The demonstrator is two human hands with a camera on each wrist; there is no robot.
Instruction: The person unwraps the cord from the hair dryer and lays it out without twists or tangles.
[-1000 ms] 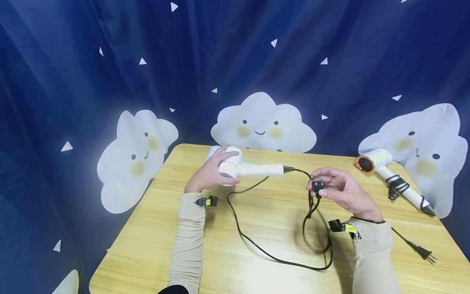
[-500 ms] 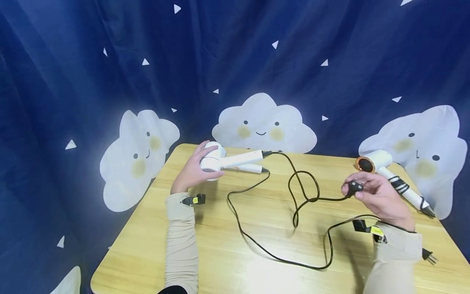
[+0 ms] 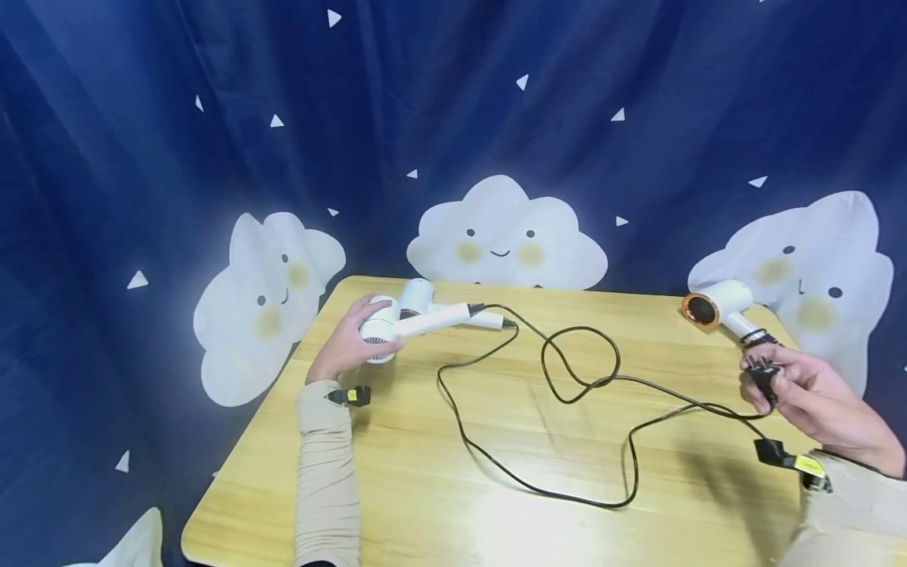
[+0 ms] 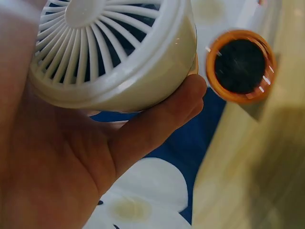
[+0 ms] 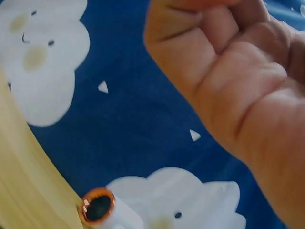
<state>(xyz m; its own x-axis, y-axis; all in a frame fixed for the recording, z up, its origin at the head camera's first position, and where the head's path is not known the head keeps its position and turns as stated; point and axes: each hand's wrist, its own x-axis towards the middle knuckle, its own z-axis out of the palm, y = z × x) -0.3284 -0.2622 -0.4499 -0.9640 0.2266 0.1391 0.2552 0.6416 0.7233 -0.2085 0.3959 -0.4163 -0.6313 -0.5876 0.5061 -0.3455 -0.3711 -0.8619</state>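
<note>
A white hair dryer [image 3: 434,320] is gripped by its round head in my left hand [image 3: 342,348], its handle pointing right. The left wrist view shows the vented grille [image 4: 109,52] of that head, with the thumb along its side. Far to the right, my right hand [image 3: 825,402] pinches a black plug [image 3: 765,376], prongs up. The dryer's black cord [image 3: 655,384] stretches between both hands, with a loose loop in its middle. The right wrist view shows the curled right hand [image 5: 228,71], the plug hidden there.
Just behind the held dryer, a second white hair dryer [image 3: 418,294] lies on the wooden table [image 3: 397,480]. Its black cord [image 3: 460,433] curves across the front toward the right hand. A third hair dryer [image 3: 730,299], copper-rimmed with its cord wrapped, lies at the back right, partly behind the right hand.
My right hand has carried the plug far to the right, drawing the cord out. My left hand has moved the hair dryer left, uncovering more of the second dryer.
</note>
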